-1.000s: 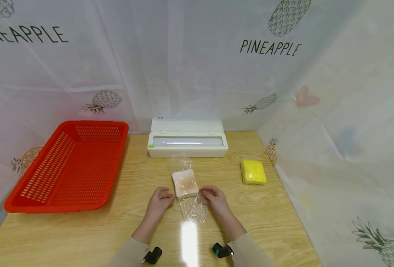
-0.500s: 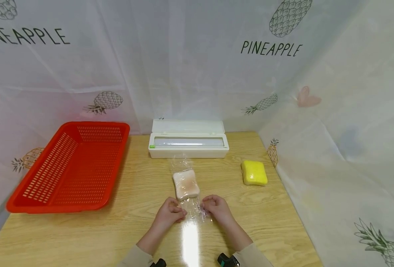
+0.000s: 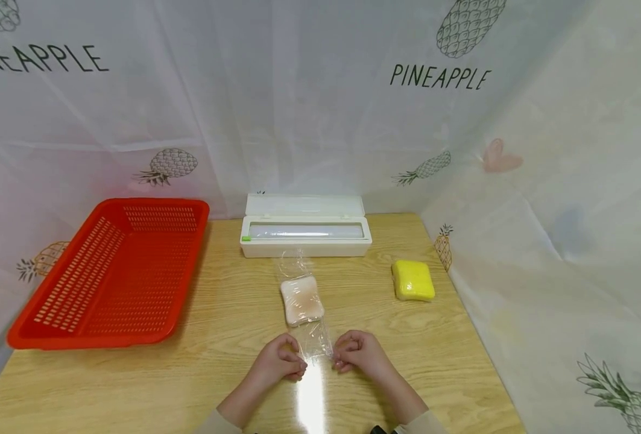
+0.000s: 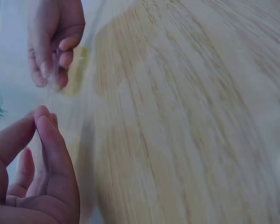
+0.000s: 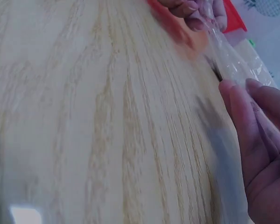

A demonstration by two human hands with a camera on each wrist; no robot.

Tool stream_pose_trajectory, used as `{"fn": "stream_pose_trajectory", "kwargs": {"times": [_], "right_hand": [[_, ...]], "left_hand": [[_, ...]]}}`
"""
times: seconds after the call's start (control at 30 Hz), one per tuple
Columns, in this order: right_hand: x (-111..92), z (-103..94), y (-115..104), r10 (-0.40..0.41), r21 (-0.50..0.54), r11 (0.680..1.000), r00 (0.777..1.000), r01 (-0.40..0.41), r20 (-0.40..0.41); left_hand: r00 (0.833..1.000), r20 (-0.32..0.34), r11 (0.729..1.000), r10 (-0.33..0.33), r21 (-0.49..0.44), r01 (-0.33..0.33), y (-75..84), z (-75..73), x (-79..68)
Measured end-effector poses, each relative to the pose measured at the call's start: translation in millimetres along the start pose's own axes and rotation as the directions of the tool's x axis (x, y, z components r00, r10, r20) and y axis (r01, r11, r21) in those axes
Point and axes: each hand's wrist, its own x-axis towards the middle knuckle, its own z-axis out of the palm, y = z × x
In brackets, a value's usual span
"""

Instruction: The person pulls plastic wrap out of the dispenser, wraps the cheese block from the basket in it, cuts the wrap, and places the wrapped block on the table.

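A white bread slice with a light brown middle lies on the table under clear cling film. Loose film sticks out past its far and near edges. My left hand pinches the near left corner of the film between thumb and fingertips. On the other side, my right hand pinches the near right corner. The right wrist view has the film stretched between both hands, above the tabletop. Neither hand touches the bread.
Behind the bread stands a white cling film dispenser with its lid up and a roll inside. A yellow wrapped block lies to the right. At left sits a red plastic basket. Pineapple-print curtain lines the table's back and right.
Both hands have moved from beside the bread toward the table's near edge, along the film. The near end of the film, crumpled before, is now drawn out flatter between them. The bread stays put.
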Motion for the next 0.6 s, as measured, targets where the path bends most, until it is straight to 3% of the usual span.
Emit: {"fn": "stream_pose_trajectory", "kwargs": {"times": [0.23,0.43,0.6], "right_hand": [[-6.3,0.8,-13.2,-0.059,-0.151,0.986,0.996,0.067,0.061],[-9.9,0.3,-45.5,-0.055,-0.269,0.959,0.992,0.084,0.112],[-0.4,-2.9,-52.5,-0.121,-0.399,0.903,0.986,0.159,0.118]], "left_hand": [[0.999,0.024,0.999,0.027,0.029,-0.027,5.4,-3.7,-4.5],[0.997,0.008,0.975,0.079,0.208,-0.079,16.0,-10.0,-1.9],[0.995,0.011,0.97,0.103,0.222,-0.103,30.2,-15.1,1.3]]}}
